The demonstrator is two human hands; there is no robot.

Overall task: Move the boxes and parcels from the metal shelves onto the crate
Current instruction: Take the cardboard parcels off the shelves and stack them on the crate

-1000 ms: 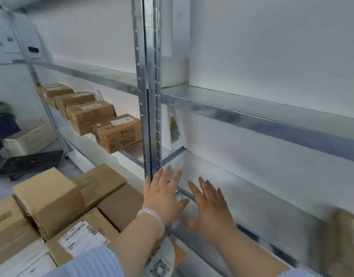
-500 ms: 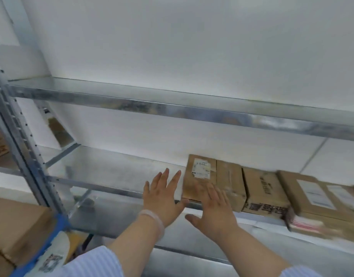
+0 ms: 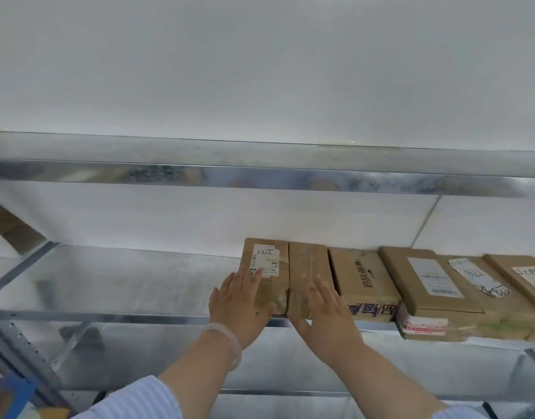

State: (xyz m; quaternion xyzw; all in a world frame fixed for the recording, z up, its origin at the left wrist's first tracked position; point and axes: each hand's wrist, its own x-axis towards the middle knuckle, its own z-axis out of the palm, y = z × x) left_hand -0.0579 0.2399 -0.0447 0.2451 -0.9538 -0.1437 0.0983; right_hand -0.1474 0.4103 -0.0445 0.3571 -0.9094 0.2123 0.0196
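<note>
Left hand [image 3: 240, 303] — now at labelled box [image 3: 277, 287]

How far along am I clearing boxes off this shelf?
Done, it seems: the left part of the shelf holds no boxes. In hand: left hand and right hand, fingers straight, reach over the labelled box and taped box; neither is gripped. Left: those two and the other boxes to their right. The crate is out of view.

labelled box [image 3: 273, 287]: brown, white label [image 3: 264, 261], black writing
printed box [image 3: 363, 279], right of labelled box: brown, black characters
shelf [image 3: 124, 282] under labelled box: mottled silver
sleeve [image 3: 145, 400]: pale blue stripes
</note>
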